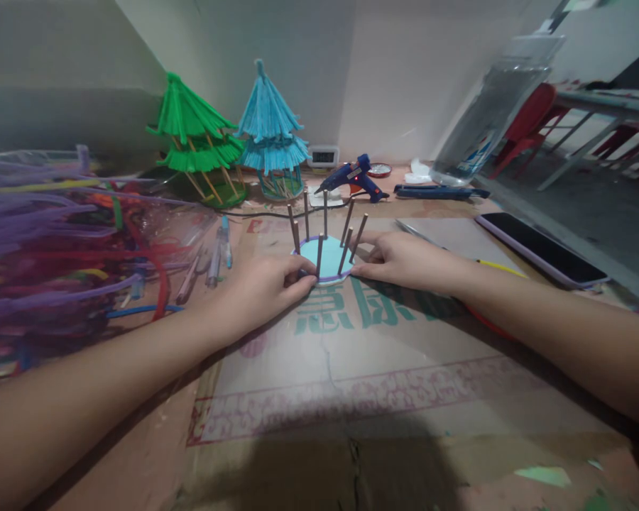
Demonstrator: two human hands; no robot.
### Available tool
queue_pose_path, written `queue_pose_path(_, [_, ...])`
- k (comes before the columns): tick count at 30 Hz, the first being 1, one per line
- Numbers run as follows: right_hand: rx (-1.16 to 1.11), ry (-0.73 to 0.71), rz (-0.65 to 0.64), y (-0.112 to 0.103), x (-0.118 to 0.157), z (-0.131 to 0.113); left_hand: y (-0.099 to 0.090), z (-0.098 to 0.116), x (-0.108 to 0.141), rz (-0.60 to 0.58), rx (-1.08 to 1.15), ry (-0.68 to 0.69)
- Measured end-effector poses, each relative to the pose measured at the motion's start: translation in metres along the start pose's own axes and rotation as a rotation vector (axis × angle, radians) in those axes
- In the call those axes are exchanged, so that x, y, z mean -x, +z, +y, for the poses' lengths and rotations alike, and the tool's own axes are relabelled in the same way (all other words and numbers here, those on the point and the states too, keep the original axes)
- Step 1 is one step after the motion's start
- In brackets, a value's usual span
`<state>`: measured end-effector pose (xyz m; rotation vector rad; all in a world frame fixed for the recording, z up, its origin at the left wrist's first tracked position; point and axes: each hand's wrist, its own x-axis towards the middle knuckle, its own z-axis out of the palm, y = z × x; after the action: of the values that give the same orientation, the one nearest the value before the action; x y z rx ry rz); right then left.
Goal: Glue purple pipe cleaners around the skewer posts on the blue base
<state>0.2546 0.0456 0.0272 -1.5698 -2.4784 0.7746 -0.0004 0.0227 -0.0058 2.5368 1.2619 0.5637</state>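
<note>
A round light-blue disc (327, 257) with a purple rim lies on the printed cardboard sheet (298, 369). Several dark sticks (319, 255) stand up around its edge, some leaning. My left hand (277, 282) grips the disc's left front edge, thumb and fingers close together. On the right side, my right hand (391, 259) holds the opposite edge between thumb and fingers; some fingertips are hidden behind the sticks.
Green (192, 128) and blue (270, 128) two-tiered models stand at the back, near a glue gun (354, 177), a cutter (437, 191) and a tilted clear bottle (484, 121). Blurred pipe cleaners (58, 234) pile up left. A phone (540, 248) lies right.
</note>
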Motion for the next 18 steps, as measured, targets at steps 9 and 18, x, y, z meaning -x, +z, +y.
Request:
queue_pose_path(9, [0.026, -0.015, 0.000, 0.0005, -0.0017, 0.0019, 0.0002, 0.0002, 0.0015, -0.017, -0.001, -0.024])
queue_pose_path(18, [-0.012, -0.044, 0.023, 0.0016, -0.0015, 0.0063, -0.0031, 0.0015, 0.0063, 0.077, -0.012, 0.083])
